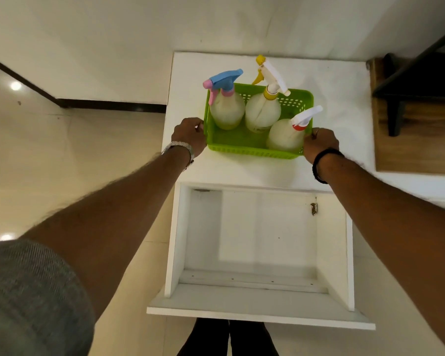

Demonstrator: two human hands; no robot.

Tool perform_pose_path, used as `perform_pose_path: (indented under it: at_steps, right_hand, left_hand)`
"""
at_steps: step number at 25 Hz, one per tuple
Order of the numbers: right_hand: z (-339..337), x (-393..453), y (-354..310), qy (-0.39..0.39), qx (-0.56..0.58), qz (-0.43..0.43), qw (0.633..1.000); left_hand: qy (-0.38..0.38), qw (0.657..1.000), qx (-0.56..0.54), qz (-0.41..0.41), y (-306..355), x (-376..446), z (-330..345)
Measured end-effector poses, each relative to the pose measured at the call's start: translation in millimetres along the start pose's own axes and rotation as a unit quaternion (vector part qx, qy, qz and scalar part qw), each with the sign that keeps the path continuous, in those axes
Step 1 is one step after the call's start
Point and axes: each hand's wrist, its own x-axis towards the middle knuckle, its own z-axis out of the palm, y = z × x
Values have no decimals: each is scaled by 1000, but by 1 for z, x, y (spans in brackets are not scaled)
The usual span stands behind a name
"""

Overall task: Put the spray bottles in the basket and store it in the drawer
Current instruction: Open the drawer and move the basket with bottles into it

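Observation:
A green plastic basket (242, 146) rests on the white cabinet top (339, 104). Three pale spray bottles stand upright inside it: one with a blue and pink trigger (226, 109) at the back left, one with a yellow and white trigger (262, 111) in the middle, one with a red and white trigger (285, 134) at the front right. My left hand (190, 134) grips the basket's left rim. My right hand (320, 143) grips its right rim. Below the top, the white drawer (175, 240) is pulled fully out and holds nothing.
A dark wooden piece of furniture (416, 98) stands to the right of the cabinet. The glossy tiled floor (62, 155) lies to the left, with a dark skirting along the wall. My legs are under the drawer front (257, 314).

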Motion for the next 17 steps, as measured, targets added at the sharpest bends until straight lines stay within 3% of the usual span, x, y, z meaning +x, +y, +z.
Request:
perform_pose_path:
  at_steps: [4,9,12,17]
  right_hand:
    - [1,-23,19,31,37,-16,999]
    - [-5,-94,80,31,88,-39,995]
    - [2,-149,130,21,117,-26,993]
    - [51,-211,211,-52,97,34,993]
  left_hand:
    - [7,1000,-9,5,-6,-25,2]
    - [17,998,-46,33,-42,-113,6]
    - [17,998,3,61,-82,-172,10]
    - [-48,998,-11,-46,-175,-228,38]
